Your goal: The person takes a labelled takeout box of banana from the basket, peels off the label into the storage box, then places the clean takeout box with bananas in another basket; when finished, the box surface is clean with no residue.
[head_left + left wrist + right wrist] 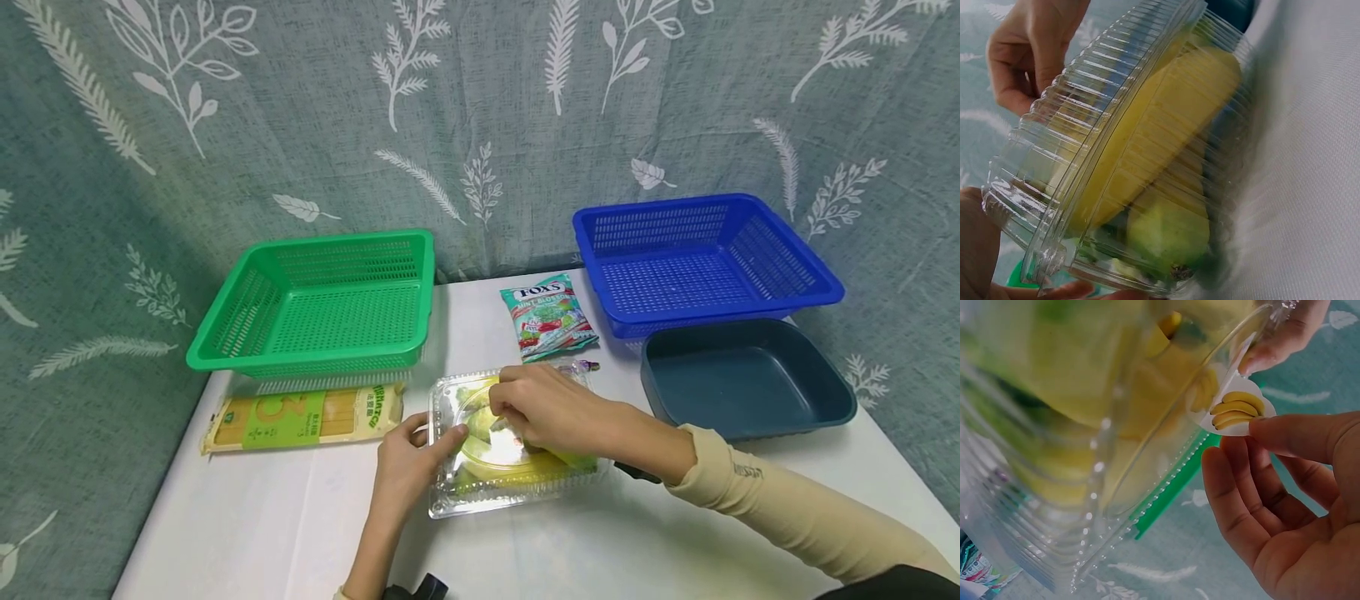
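Observation:
A clear plastic clamshell container (480, 502) with a ribbed edge sits on the table, lid closed. Inside it are long yellow fruit (1166, 112) and a greenish-yellow one (1169, 231). My left hand (408, 467) grips the container's left side, thumb on the lid and fingers at the edge. Above the lid, my right hand (551, 404) pinches a round white sticker (1235, 428) with a banana picture between thumb and forefinger. The sticker's edge touches or lies very close to the lid; I cannot tell if it is stuck there.
A green basket (225, 304) stands at the back left, with a noodle pack (300, 417) in front. At the back are a candy bag (551, 317) and, on the right, a blue basket (712, 317). A dark teal tub (742, 392) stands before it. A purple-tipped item (585, 366) lies behind the container.

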`<state>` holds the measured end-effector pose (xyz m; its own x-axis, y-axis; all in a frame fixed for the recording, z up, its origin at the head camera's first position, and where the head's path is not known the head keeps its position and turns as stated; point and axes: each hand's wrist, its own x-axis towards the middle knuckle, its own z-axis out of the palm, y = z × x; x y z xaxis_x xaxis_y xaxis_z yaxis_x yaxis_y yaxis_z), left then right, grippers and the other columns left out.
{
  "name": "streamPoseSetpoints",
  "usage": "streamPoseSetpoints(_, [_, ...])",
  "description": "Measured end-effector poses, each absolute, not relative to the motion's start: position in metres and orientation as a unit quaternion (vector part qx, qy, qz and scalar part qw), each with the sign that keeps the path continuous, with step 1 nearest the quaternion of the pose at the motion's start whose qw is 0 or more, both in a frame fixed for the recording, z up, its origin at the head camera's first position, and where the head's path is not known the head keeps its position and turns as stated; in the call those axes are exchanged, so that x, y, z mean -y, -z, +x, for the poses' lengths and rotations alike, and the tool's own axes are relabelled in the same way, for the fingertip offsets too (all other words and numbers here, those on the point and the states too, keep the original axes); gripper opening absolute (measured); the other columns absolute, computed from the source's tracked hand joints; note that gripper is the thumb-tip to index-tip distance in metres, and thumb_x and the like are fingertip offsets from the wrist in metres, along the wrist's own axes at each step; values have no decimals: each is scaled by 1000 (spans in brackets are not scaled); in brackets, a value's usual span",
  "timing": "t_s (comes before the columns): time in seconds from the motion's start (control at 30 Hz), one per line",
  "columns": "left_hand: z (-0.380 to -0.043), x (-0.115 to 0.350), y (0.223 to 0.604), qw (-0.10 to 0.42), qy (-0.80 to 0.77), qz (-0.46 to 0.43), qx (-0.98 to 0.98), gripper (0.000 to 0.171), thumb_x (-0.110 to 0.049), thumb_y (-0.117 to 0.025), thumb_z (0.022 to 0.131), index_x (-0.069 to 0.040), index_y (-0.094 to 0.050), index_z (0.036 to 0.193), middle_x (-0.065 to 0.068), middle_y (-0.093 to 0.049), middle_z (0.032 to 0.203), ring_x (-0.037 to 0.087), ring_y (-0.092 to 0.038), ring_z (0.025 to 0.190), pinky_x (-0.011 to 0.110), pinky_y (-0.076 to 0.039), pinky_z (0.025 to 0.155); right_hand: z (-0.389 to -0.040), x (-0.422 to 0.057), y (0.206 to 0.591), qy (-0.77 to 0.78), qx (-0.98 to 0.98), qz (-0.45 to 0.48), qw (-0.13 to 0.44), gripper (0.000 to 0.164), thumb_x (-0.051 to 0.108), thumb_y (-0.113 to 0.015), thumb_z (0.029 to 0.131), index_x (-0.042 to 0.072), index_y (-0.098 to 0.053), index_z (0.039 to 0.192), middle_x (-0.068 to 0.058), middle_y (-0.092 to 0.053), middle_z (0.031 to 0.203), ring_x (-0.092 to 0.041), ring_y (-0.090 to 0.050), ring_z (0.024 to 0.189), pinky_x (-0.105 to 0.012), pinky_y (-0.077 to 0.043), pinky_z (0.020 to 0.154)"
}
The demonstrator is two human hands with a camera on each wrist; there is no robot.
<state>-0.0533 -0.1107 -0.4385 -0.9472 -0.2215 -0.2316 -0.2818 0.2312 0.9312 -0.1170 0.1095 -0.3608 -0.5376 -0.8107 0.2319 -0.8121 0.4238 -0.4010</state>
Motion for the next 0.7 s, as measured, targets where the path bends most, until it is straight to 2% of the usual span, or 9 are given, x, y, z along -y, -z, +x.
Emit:
streamPoseSetpoints(0.2, [-53, 110, 437, 23, -594, -159, -788, 67, -33, -85, 80, 6, -59, 129, 15, -74, 94, 23, -72, 73, 35, -59, 62, -112, -111, 358, -245, 837, 489, 14, 18, -6, -65, 88, 11, -68, 84, 7, -54, 78, -9, -47, 66, -22, -45, 63])
streamPoseSetpoints(0.7, [-53, 110, 438, 21, -588, -160, -792, 68, -34, -84, 81, 6, -58, 129, 15, -74, 95, 22, -72, 74, 33, -58, 62, -101, -116, 348, -253, 824, 505, 44, 18, -6, -68, 87, 11, -66, 82, 7, -51, 77, -8, -45, 68, -21, -44, 64])
